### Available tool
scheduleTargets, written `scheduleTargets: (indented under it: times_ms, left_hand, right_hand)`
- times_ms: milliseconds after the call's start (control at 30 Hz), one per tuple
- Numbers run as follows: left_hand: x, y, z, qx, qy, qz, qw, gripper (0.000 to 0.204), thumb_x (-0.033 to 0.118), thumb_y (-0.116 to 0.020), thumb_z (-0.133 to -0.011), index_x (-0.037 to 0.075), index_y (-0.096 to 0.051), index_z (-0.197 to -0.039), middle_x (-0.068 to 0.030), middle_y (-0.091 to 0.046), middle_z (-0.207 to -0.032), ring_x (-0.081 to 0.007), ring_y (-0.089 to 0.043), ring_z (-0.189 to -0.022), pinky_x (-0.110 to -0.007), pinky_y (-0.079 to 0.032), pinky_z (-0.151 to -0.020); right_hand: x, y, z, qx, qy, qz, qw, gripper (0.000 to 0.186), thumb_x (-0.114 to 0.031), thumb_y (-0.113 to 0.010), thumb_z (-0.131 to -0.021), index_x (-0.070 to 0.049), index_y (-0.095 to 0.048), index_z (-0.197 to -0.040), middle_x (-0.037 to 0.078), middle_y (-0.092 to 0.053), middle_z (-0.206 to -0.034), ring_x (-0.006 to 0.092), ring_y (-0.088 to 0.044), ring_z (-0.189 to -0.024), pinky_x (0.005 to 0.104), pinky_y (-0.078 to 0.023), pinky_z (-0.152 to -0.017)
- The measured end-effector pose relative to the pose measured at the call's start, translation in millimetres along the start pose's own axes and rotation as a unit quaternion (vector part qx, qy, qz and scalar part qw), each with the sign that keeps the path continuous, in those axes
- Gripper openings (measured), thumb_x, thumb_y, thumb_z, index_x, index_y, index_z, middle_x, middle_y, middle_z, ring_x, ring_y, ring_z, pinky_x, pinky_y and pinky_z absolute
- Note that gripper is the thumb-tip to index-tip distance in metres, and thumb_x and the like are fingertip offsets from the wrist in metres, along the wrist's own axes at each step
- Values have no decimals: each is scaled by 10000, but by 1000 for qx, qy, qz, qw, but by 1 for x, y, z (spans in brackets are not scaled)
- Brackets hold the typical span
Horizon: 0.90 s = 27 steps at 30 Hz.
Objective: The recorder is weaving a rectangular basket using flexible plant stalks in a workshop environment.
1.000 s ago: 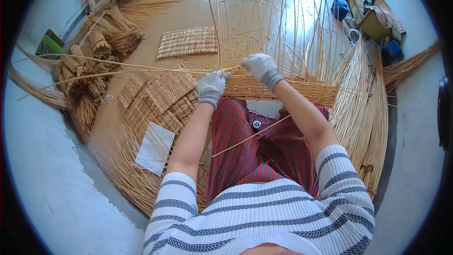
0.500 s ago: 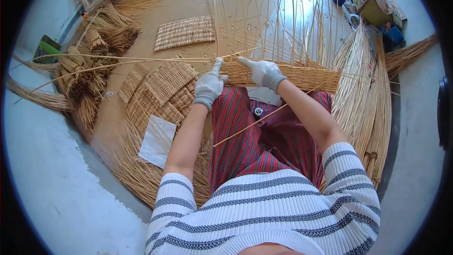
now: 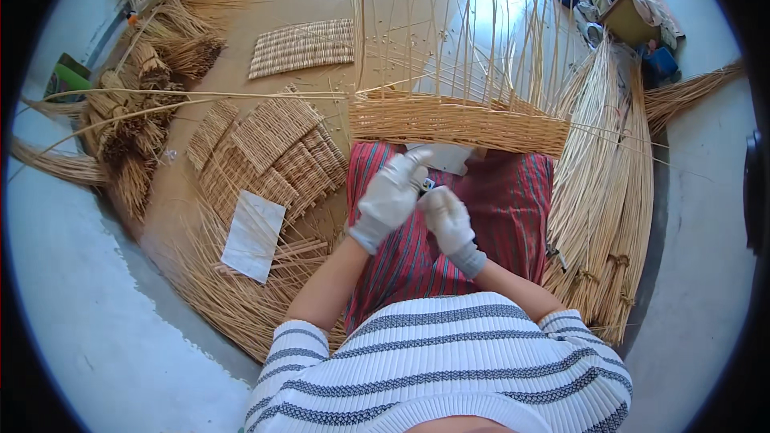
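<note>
A long woven wicker panel (image 3: 457,122) stands across my knees, with upright canes (image 3: 449,40) rising from its far side. Both my hands wear whitish gloves and are over my lap, apart from the panel. My left hand (image 3: 391,202) has its fingers stretched toward the upper right, slightly blurred. Beside it, my right hand (image 3: 449,223) is curled closed; whatever it may hold is hidden. A small round blue-and-white object (image 3: 428,185) shows between the hands, on or just above the striped red cloth (image 3: 513,216) on my lap.
Flat woven pieces (image 3: 277,132) overlap on the floor at left, beside a white sheet (image 3: 253,234). Another woven mat (image 3: 302,48) lies farther off. Cane bundles (image 3: 148,104) are heaped at far left. Long pale canes (image 3: 605,192) lie at right. Two canes jut left from the panel.
Both hands have left the panel's upper left edge and come down over my lap, close together. The cane that slanted across my lap no longer shows. The view has shifted slightly.
</note>
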<state>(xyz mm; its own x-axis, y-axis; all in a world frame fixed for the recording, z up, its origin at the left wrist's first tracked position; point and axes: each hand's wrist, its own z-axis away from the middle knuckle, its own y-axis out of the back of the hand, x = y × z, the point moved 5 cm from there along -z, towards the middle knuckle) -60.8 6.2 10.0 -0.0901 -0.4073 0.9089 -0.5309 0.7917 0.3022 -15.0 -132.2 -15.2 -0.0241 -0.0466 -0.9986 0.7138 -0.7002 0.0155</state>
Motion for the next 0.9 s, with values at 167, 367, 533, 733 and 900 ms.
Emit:
scheduleTargets:
  times_ms: [167,367,533,733,900]
  left_hand:
    - [32,53,21,44,15,140,989,191,153,-614,-945,13,-632,-1074,-27,-586,-898,-107,-534,-805,-269,-481,-752]
    - [-102,220,196,584,51,-151,796,140,136,-493,-969,30,-535,-1050,-112,-556,-949,-239,-576,-870,-403,-500,-823]
    - [-253,216,376,612,329,-201,691,473,169,-650,-911,-14,-485,-1315,-210,-631,-1218,-339,-650,-995,-445,-521,-914]
    - [-206,135,156,315,220,-127,915,359,75,-624,-915,-25,-619,-1259,-148,-647,-1217,-238,-616,-1119,-330,-466,-998]
    - [-160,108,-43,147,60,273,949,454,78,-659,-925,45,-544,-1364,-118,-581,-1283,-228,-552,-1206,-348,-435,-1055]
  right_hand:
    - [-29,-76,-9,-272,37,409,870,370,-361,-574,-960,-88,-530,-1206,210,-693,-917,415,-671,-877,523,-534,-765]
    - [-54,-93,-51,-177,216,278,919,250,-205,-685,-911,-98,-644,-1133,109,-677,-909,297,-680,-841,380,-548,-756]
    - [-86,-100,-102,-31,327,278,903,446,-116,-640,-907,-118,-541,-1341,150,-639,-1158,346,-634,-1044,416,-530,-873]
    - [-99,-128,-137,20,367,309,877,427,-183,-677,-892,-131,-573,-1303,115,-631,-1227,336,-619,-1110,425,-526,-892]
    - [-106,-136,-135,30,405,383,830,198,-256,-664,-901,-147,-598,-1052,87,-643,-930,302,-660,-848,407,-541,-675]
